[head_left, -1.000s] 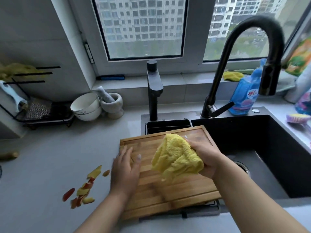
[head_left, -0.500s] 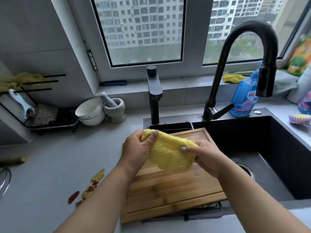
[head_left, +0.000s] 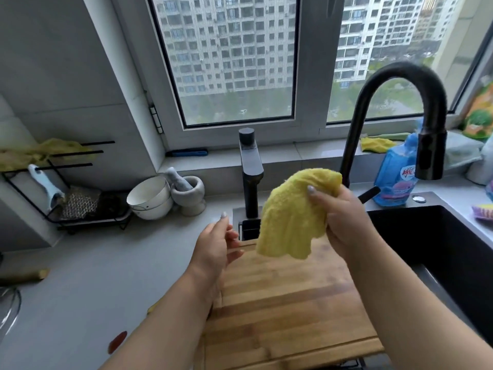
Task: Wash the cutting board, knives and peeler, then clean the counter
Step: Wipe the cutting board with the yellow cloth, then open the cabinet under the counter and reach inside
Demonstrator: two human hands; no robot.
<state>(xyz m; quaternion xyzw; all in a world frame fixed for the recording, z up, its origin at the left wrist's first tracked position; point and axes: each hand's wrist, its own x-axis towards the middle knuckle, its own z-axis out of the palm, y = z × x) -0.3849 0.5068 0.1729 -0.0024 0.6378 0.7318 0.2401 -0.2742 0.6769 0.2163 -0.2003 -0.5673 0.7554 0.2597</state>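
The one piece of print in view sits on the blue translucent plastic detergent bottle (head_left: 396,180) at about two o'clock, just behind the black matte gooseneck tap's spray head (head_left: 430,153). Its label carries a red-and-white brand mark with what look like Chinese characters, too blurred to read. Nothing else bears legible text, numbers or signs.

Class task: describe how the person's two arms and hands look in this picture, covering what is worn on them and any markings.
Both forearms are bare, with no sleeves in view. No watch, bracelet or ring shows. The left hand and right hand wear no gloves; the visible fingernails carry pale, light-coloured polish.
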